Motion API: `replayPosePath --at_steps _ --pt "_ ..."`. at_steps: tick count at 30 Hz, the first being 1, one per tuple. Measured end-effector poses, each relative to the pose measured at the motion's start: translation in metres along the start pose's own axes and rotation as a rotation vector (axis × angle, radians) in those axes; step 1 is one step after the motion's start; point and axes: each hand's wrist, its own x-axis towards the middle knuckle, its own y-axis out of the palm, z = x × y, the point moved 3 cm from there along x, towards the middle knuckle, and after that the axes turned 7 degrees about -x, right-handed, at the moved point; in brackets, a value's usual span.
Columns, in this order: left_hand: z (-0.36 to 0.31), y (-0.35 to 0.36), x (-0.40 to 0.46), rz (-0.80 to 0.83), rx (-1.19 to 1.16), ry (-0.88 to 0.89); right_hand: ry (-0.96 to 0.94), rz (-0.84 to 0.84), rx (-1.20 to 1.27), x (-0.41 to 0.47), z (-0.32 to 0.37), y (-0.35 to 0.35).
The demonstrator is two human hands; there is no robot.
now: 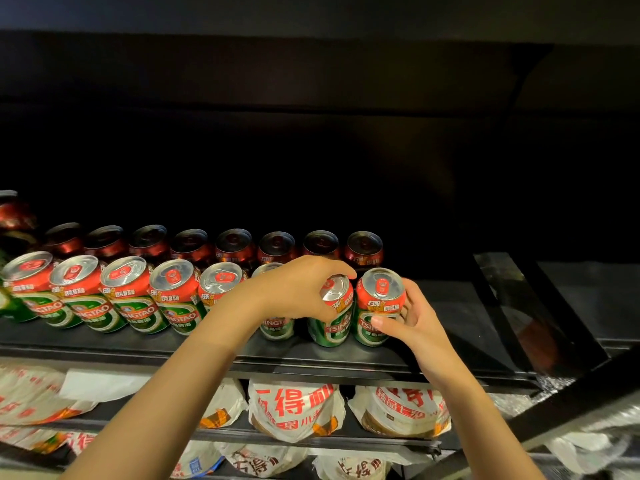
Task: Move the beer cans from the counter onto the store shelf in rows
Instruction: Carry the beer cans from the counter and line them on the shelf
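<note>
The left hand [298, 289] reaches in from the lower left and curls its fingers over the top rim of a green-and-red beer can [332, 315] standing second from the right end of the front row. The right hand [412, 320] grasps the end can [379, 306] just beside it, thumb across the front label and fingers round the far side; the two cans touch. Both stand upright on the dark store shelf [138, 344]. To the left, the front row of cans [121, 296] runs on, with a back row [235, 245] in shadow behind it. On the lower shelf lie white packets with red lettering [298, 410].
</note>
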Motion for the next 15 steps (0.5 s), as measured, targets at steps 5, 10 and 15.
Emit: replayPosePath --at_steps 5,10,15 --pt "0.0057 0.0049 0.0025 -0.053 0.027 0.001 0.004 -0.054 -0.070 -0.0042 -0.0028 -0.0022" --pt "0.0073 -0.0005 -0.0032 -0.236 0.248 -0.117 0.018 -0.127 -0.094 -0.0063 -0.0011 -0.0021" --pt "0.0104 -0.0006 -0.0048 -0.250 0.112 -0.099 0.002 -0.152 -0.079 -0.0069 0.0020 -0.0006"
